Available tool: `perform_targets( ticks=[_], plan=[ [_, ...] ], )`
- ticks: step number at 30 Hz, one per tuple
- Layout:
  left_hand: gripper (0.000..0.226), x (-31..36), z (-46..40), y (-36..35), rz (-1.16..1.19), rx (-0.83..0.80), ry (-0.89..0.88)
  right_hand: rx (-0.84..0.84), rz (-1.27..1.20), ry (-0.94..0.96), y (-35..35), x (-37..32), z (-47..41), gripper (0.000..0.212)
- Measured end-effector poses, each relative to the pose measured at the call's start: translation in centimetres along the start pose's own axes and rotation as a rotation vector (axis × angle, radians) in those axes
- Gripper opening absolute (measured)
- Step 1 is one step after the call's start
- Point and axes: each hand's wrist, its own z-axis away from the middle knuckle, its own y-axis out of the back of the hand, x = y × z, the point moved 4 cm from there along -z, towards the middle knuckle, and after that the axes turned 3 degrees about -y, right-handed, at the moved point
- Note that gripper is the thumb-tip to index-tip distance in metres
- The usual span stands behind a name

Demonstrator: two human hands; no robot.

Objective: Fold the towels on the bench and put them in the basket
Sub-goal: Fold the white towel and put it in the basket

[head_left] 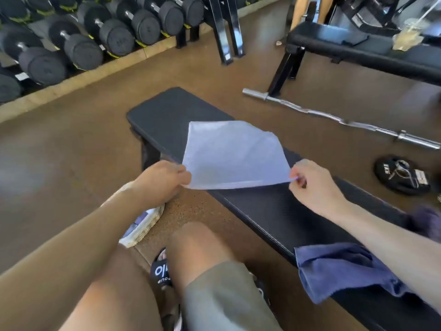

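A pale lavender towel (235, 155) lies spread over the black bench (269, 211). My left hand (164, 179) pinches its near left corner, and my right hand (312, 181) pinches its near right corner. The near edge is lifted slightly off the pad. A crumpled blue towel (341, 271) hangs over the bench's near edge under my right forearm, with a darker purple towel (427, 223) behind it. A woven basket (148, 225) sits on the floor beneath my left forearm, mostly hidden, with something folded inside.
A dumbbell rack (78, 39) lines the far left wall. A curl bar (338, 118) and a black weight plate (403, 175) lie on the floor to the right. Another bench (358, 48) stands at the back right, with a person's legs (307, 10) behind it.
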Motion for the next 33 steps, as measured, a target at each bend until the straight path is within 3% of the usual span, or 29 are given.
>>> perform_targets(
  ticks=[3, 11, 14, 17, 21, 24, 28, 33],
  plan=[
    [0.009, 0.2, 0.7, -0.6, 0.084, -0.143, 0.067, -0.038, 0.050, 0.070, -1.1, 0.1, 2.4, 0.020],
    [0.011, 0.2, 2.3, -2.4, 0.171, -0.336, 0.139, -0.237, 0.333, 0.168, -1.7, -0.4, 2.1, 0.017],
    [0.012, -0.3, 1.2, -1.9, 0.272, -0.242, 0.207, -0.246, 0.434, 0.209, -1.0, -1.7, 0.2, 0.001],
    [0.021, -0.9, -1.6, -0.8, 0.376, -0.098, 0.320, -0.093, 0.294, 0.208, -1.4, -3.4, -3.0, 0.029],
    [0.055, -0.9, -7.5, -0.8, 0.383, -0.117, 0.351, -0.082, 0.316, 0.043, -4.4, -4.3, -9.0, 0.046],
    [0.058, -1.3, -11.9, -3.1, 0.316, -0.145, 0.410, -0.131, 0.432, 0.058, -7.5, -4.6, -12.4, 0.060],
    [0.056, -2.3, -14.6, -7.1, 0.258, -0.240, 0.493, -0.215, 0.477, 0.021, -10.7, -3.4, -13.4, 0.061],
    [0.056, -7.2, -12.5, -9.4, 0.256, -0.242, 0.696, -0.082, 0.364, -0.266, -8.7, 1.0, -10.1, 0.061]
  ],
)
